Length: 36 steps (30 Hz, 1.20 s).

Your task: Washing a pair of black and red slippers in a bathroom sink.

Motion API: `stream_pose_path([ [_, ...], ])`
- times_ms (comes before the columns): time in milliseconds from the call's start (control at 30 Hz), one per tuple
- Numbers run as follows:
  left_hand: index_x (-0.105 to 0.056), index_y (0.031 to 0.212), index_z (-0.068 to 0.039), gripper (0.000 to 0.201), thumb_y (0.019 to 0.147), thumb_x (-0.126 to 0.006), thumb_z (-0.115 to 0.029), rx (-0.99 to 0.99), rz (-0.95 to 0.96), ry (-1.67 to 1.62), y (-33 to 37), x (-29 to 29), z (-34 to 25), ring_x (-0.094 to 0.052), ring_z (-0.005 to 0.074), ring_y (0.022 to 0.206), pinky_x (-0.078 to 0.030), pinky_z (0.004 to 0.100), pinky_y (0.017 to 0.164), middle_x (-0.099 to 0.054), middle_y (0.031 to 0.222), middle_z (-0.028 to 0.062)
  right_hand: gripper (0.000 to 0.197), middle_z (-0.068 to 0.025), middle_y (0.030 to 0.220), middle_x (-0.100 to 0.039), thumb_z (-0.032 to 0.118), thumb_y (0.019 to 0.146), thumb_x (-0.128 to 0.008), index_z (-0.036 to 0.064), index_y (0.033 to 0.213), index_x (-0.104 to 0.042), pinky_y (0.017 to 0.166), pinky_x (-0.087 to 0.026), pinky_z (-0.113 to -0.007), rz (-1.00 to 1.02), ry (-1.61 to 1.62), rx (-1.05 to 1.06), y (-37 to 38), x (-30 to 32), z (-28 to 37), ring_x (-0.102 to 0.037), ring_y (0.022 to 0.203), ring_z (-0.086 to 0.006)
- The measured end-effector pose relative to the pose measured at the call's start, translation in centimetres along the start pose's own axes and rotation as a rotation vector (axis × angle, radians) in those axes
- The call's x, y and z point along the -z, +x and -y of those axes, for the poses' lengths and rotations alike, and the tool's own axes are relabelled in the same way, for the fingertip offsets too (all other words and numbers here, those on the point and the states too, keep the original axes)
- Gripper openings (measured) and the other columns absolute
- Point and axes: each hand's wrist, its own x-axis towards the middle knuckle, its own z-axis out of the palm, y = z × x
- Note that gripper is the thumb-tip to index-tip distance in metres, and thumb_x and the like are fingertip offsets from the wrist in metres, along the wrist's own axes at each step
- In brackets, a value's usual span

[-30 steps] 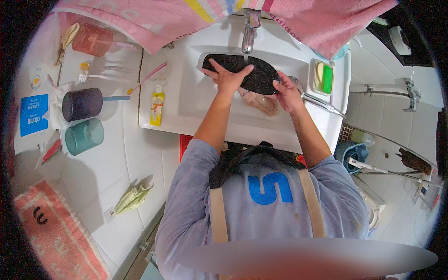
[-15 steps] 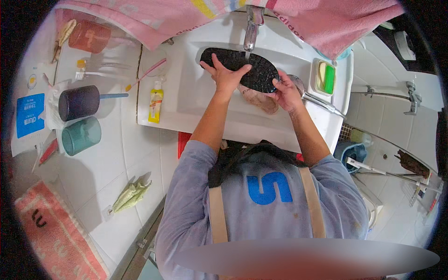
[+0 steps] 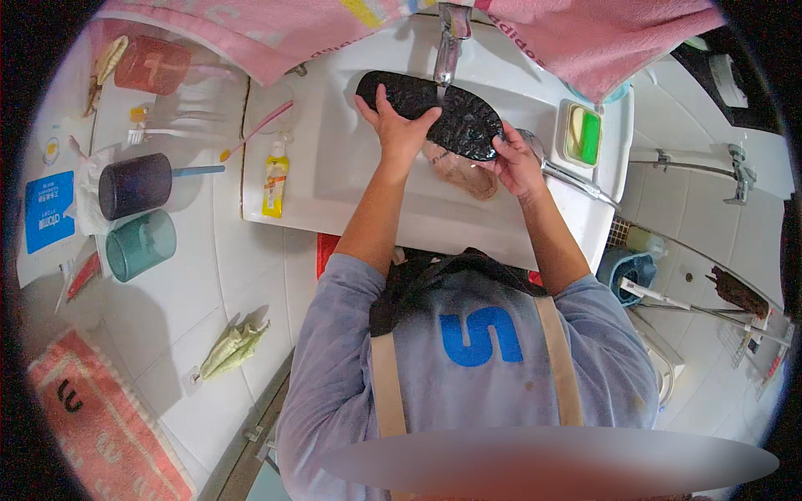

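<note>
A long black wet thing [image 3: 443, 113], shaped like a shoe sole with rounded ends and a shiny, rough face, is held slantwise over the sink basin [image 3: 330, 171]. Water from the tap [image 3: 448, 50] runs onto its upper face. My left hand [image 3: 399, 129] grips its left part, thumb and fingers spread across the surface. At the right end my right hand [image 3: 514, 163] pinches the rim, thumb on top. Below it in the basin lies a soft pinkish-brown thing [image 3: 464, 174], partly covered; its kind is unclear.
A chrome shower head [image 3: 576, 179] lies across the sink's right side, near a soap dish [image 3: 582, 134] with green and cream pieces. A yellow bottle [image 3: 275, 179] stands on the left rim. Pink towels [image 3: 585, 42] hang at the back. Cups [image 3: 140, 245] and toothbrushes line the left wall.
The black thing has tilted slightly, its right end showing more of its shiny face. Both hands keep their hold and have shifted only a little. Water still runs onto it.
</note>
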Motion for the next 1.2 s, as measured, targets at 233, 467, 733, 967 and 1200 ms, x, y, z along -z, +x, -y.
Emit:
stream_pose_path([
  [233,-0.021,0.139,0.003,0.110,0.056,-0.084,-0.032,0.047,0.041,0.103,0.4,0.0,1.2,-0.005,0.0450,0.136,-0.025,0.0419,0.108,0.010,0.141,0.0365,0.038,-0.0094,0.116,-0.057,0.006,0.090,-0.054,0.0070,0.127,-0.045,0.079,-0.057,-0.036,-0.020,0.024,0.036,-0.5,-1.2,0.2,-0.061,0.100,-0.0215],
  [467,-0.019,0.140,0.003,0.110,0.058,-0.083,-0.032,0.058,0.034,0.065,-0.1,-0.1,0.4,-0.004,0.0451,0.136,-0.024,0.0424,0.109,0.012,0.141,0.0358,0.037,-0.0096,0.116,-0.057,0.005,0.090,-0.053,0.0064,0.127,-0.045,0.081,-0.056,-0.036,0.031,0.025,0.040,-0.2,-1.2,0.4,-0.060,0.101,-0.0219],
  [733,-0.014,0.139,0.005,0.107,0.060,-0.082,-0.021,-0.018,-0.007,-0.084,-0.3,-0.4,2.6,-0.006,0.0413,0.135,-0.022,0.0419,0.109,0.004,0.142,0.0314,0.041,-0.0103,0.123,-0.052,0.010,0.092,-0.051,0.0066,0.131,-0.041,0.083,-0.055,-0.042,0.019,0.014,0.043,-1.7,-1.5,2.0,-0.057,0.107,-0.0241],
  [967,-0.031,0.134,0.002,0.071,0.077,-0.071,-0.012,0.244,0.116,-0.668,-1.7,-1.7,5.0,-0.054,0.0221,0.099,-0.049,0.0306,0.079,-0.048,0.120,0.0156,0.043,-0.0113,0.122,-0.054,0.011,0.090,-0.053,0.0026,0.130,-0.042,0.085,-0.054,-0.044,-0.095,-0.145,0.016,-5.9,2.1,6.0,-0.057,0.107,-0.0251],
  [1200,-0.051,0.119,-0.001,0.034,0.089,-0.057,-0.016,0.483,0.342,-0.831,-1.8,-2.2,1.9,-0.060,0.0162,0.075,-0.052,0.0280,0.063,-0.061,0.099,0.0082,0.042,-0.0100,0.120,-0.055,0.009,0.090,-0.051,0.0028,0.131,-0.042,0.079,-0.053,-0.039,-0.104,-0.224,0.108,-7.4,3.5,8.9,-0.059,0.102,-0.0220],
])
